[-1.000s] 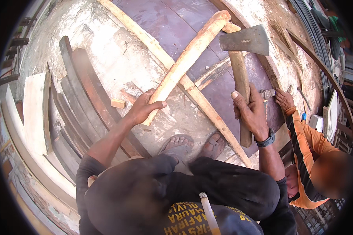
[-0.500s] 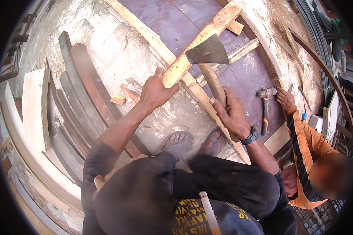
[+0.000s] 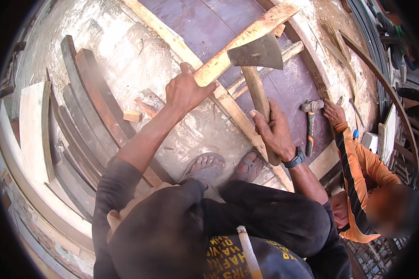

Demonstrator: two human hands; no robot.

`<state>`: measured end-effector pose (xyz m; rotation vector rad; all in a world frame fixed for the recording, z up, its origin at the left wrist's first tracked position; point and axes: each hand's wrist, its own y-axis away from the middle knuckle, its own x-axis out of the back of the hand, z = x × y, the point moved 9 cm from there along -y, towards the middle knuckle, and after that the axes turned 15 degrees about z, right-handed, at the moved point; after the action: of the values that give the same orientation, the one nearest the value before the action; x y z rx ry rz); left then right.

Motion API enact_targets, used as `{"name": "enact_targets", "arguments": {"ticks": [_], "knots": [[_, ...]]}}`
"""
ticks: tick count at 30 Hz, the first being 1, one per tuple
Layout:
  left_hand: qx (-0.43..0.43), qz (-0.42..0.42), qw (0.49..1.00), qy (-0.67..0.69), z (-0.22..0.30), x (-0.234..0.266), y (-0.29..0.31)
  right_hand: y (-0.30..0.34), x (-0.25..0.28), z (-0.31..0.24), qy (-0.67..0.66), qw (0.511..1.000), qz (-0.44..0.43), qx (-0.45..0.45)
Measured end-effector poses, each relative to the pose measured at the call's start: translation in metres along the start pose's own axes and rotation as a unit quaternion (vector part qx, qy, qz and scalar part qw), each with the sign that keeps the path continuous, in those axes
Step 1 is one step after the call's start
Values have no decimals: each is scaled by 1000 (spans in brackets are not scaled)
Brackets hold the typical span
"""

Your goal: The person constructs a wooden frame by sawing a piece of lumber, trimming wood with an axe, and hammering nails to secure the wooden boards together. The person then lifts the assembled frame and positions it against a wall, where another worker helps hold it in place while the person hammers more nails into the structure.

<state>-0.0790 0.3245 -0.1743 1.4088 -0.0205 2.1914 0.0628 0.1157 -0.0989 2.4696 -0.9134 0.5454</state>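
My left hand (image 3: 187, 89) is closed around the near end of a pale wooden batten (image 3: 251, 38), which slants up and away to the right. In my right hand (image 3: 275, 130) is the wooden handle of a hatchet (image 3: 256, 52), fingers wrapped round it. Its dark, wide blade overlaps the batten in this view; whether the two touch I cannot tell. Beneath them runs a long timber strip (image 3: 172, 39) along the edge of a purple-brown panel (image 3: 191, 18). A hammer (image 3: 311, 125) with a black and orange handle lies on that panel, right of my right hand.
A co-worker in an orange and black sleeve (image 3: 358, 162) crouches at the right, one hand (image 3: 334, 112) by the frame's edge beam (image 3: 314, 69). Dark planks (image 3: 97, 93) and a pale board (image 3: 35, 130) lie at left. A small wood block (image 3: 132, 116) sits on the concrete floor.
The batten has tilted lower toward the right in my left hand. The hatchet has turned slightly, its blade a little higher and further right. The whole view has shifted a little.
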Motion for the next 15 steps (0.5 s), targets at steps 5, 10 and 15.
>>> {"name": "enact_targets", "arguments": {"ticks": [5, 10, 15], "knots": [[15, -48, 999, -3, -6, -3, 0, -7, 0, -7, 117, 991, -26, 59], [13, -52, 998, -18, -19, -9, 1, -8, 7, -71, 99, 968, 68, 219], [-20, -16, 1000, -16, -6, -9, -7, -41, -19, -44, 198, 958, -12, 208]]}}
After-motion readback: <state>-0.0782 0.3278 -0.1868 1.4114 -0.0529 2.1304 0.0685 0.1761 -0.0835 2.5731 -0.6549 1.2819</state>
